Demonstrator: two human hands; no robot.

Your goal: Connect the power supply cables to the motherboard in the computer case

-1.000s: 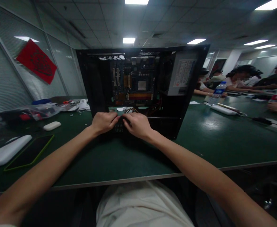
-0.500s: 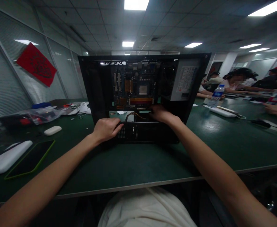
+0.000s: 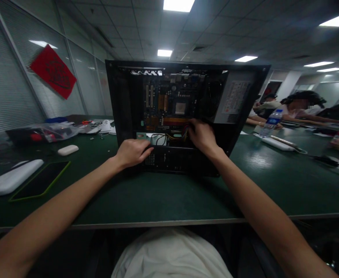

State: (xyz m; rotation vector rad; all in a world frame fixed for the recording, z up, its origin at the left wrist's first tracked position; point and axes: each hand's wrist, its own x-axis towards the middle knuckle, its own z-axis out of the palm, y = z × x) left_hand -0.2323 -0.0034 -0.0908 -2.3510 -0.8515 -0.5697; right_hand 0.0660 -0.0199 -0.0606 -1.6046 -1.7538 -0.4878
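On the table, front centre: one case, open side toward the camera, with the board exposed inside and the supply at upper right. Cables, red, yellow and black, lie loose along the board's lower edge. The left hand is laid on the case's near rim beside a perforated panel, fingers bent. Whether it clasps the rim or only presses on it cannot be told. The right hand is inside the case, just beside the red and yellow wires, knuckles up and fingertips hidden. Whether it pinches a plug or wire cannot be told. Handling note, as judgement: the work looks like cable handling at the board's edge. It would go best with the left hand steadying the case, and the right taking any plug by its housing rather than its wires, moving it straight and not rocking it, and staying clear of the board's slots. Adjacent items: phone at far left, bottle at right, and other people seated well apart beyond it.
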